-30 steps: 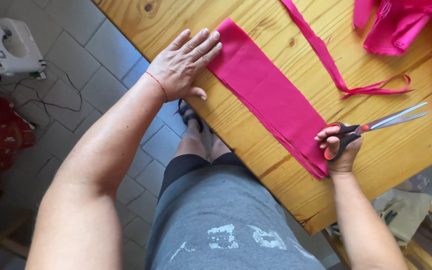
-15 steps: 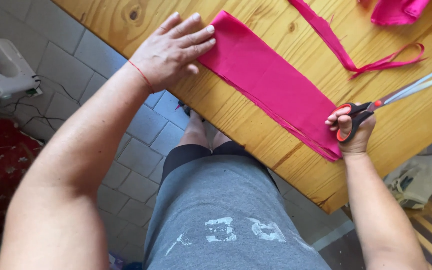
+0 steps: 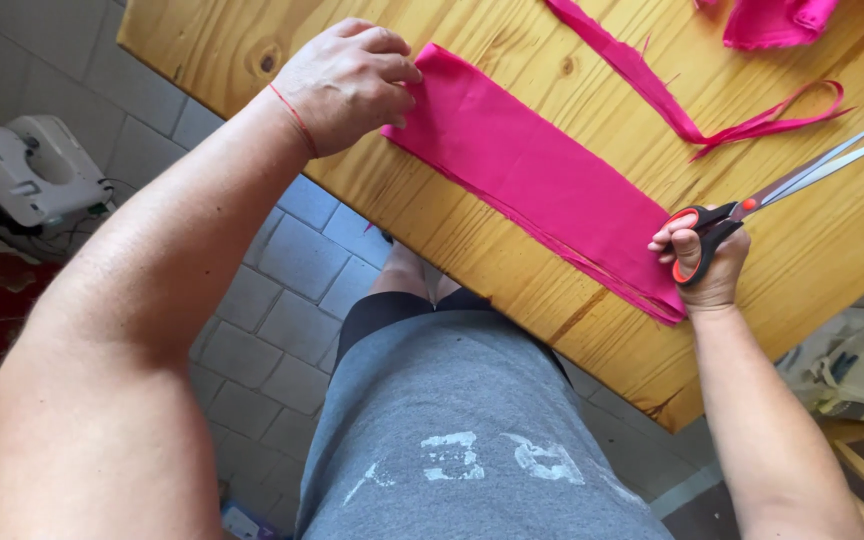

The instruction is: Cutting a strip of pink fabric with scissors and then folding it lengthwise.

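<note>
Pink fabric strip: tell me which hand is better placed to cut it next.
Right. The right hand already grips the scissors beside the pink fabric strip's near end, while the left hand pinches the far end on the wooden table.

left hand (image 3: 350,82) pinching pink cloth (image 3: 537,175), right hand (image 3: 704,262) gripping scissors (image 3: 772,192)
</note>
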